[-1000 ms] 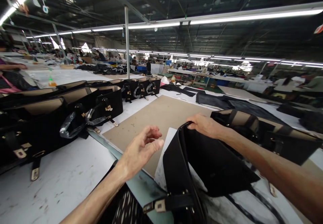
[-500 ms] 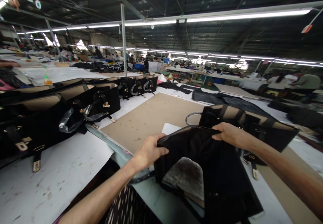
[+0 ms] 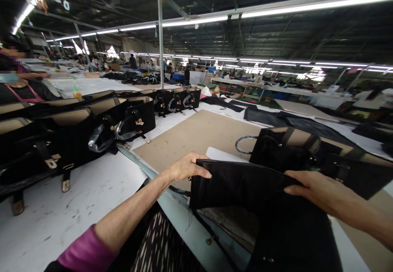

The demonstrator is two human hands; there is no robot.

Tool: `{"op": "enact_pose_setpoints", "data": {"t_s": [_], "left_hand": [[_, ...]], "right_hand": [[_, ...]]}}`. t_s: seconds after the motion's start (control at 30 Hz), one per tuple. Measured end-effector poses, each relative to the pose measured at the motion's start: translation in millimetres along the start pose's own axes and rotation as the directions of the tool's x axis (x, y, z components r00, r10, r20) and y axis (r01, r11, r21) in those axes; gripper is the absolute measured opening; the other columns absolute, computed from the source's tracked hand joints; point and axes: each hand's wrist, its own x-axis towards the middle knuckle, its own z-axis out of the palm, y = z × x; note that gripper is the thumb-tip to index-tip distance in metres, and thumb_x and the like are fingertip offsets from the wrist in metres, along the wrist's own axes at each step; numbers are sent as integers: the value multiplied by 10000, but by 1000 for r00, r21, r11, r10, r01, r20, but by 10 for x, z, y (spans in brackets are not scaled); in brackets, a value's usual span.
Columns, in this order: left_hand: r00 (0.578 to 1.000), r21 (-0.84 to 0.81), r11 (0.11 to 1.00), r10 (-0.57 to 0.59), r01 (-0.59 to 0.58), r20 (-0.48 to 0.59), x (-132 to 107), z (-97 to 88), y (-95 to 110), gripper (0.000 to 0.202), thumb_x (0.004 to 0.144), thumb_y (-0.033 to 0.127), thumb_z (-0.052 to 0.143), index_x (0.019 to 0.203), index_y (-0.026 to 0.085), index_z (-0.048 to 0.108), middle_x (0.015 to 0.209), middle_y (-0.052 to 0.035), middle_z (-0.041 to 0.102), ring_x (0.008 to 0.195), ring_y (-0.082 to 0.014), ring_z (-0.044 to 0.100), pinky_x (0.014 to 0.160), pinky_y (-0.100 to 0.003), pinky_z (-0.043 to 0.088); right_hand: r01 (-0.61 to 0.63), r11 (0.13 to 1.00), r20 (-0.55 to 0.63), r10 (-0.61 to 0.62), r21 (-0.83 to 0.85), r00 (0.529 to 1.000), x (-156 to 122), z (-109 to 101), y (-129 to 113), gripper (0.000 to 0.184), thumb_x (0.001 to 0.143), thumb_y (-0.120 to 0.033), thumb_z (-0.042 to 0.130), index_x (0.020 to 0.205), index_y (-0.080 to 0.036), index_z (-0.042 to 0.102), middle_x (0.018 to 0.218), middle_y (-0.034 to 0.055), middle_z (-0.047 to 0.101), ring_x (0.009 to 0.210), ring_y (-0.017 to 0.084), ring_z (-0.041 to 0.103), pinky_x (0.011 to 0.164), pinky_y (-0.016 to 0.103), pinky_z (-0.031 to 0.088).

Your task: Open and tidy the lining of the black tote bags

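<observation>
Both of my hands grip the upper edge of a black handbag (image 3: 294, 223) at the table's near edge. My left hand (image 3: 187, 167) pinches the left end of that edge between thumb and fingers. Further right, my right hand (image 3: 310, 188) pinches the same edge. Under the raised black material, a dark grey patch (image 3: 229, 221) shows through a gap. The bag's lower part runs out of the picture. Just beyond it stands another black handbag (image 3: 279, 149) with beige lining and a looped, wrapped handle.
Several black handbags (image 3: 76, 135) with gold fittings and plastic-wrapped handles stand in rows on the left. A brown board (image 3: 190, 137) lies on the table beyond my hands. Dark flat pieces (image 3: 270, 118) lie behind. At the far left is another person (image 3: 21, 84).
The view has swung left, bringing a person at the left into sight. My hands are further apart along the bag's edge, which is straighter, and less of the grey patch shows.
</observation>
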Motion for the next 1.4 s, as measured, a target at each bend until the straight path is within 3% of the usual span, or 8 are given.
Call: {"op": "enact_pose_setpoints", "data": {"t_s": [0.07, 0.13, 0.4, 0.57, 0.77, 0.9, 1.03, 1.4], "left_hand": [[1000, 8, 1000, -7, 7, -9, -11, 5, -18, 293, 563, 257, 668, 815, 113, 627, 660, 11, 556, 609, -109, 494, 585, -198, 378], [999, 2, 1000, -11, 11, -32, -14, 11, -32, 284, 570, 267, 664, 802, 110, 619, 638, 15, 538, 597, -107, 485, 568, -198, 369], [990, -65, 992, 105, -112, -96, -67, 62, -39, 405, 540, 206, 693, 898, 160, 511, 720, 40, 499, 649, -87, 453, 577, -180, 340], [977, 128, 984, 144, -125, -156, -199, 77, -43, 410, 571, 254, 691, 920, 184, 487, 740, 40, 491, 680, -100, 445, 585, -186, 328], [904, 391, 915, 245, -97, -351, -282, 94, -90, 467, 521, 361, 727, 910, 197, 529, 845, 14, 476, 783, -137, 434, 651, -212, 335], [912, 330, 930, 267, -160, -311, -315, 78, -58, 427, 546, 363, 717, 896, 181, 555, 827, 11, 504, 783, -136, 447, 671, -210, 342], [911, 237, 937, 316, -257, -263, -381, 75, 0, 244, 694, 332, 607, 859, 153, 612, 836, -8, 530, 758, -120, 460, 669, -199, 344], [920, 91, 983, 181, -159, -347, -271, 174, 77, 196, 719, 280, 553, 785, 129, 658, 741, -8, 569, 639, -99, 466, 586, -192, 353]], "right_hand": [[41, 997, 40, -39, -64, 998, -15, -13, -134, 361, 712, -399, 516, 1060, -306, 538, 926, 19, 643, 791, 233, 599, 641, 314, 464], [87, 989, -33, -92, -123, 995, 2, -43, -325, 484, 701, -399, 535, 1161, -271, 458, 1075, 47, 580, 917, 266, 553, 748, 380, 444], [316, 942, -121, -303, 115, 945, 206, -201, -1314, 230, 769, -305, 491, 986, -275, 560, 1084, 18, 525, 931, 191, 514, 806, 329, 418], [436, 878, -81, -429, 199, 900, 298, -152, -1694, 189, 782, -201, 469, 918, -279, 573, 953, 6, 535, 856, 156, 509, 744, 287, 417], [458, 866, -94, -448, 200, 889, 367, -19, -1842, 170, 772, -165, 473, 869, -254, 580, 883, 10, 523, 780, 146, 497, 683, 273, 406], [458, 870, -122, -443, 181, 888, 393, 2, -1885, 116, 779, -191, 477, 800, -231, 583, 836, 11, 522, 748, 142, 487, 662, 267, 397], [442, 886, -142, -423, 139, 895, 403, 29, -1899, 151, 803, -203, 447, 711, -213, 565, 778, 9, 508, 711, 133, 479, 635, 252, 385], [413, 910, -167, -403, 32, 900, 405, 78, -1835, 174, 811, -195, 436, 688, -195, 559, 756, 10, 509, 699, 119, 469, 602, 227, 365]]}}
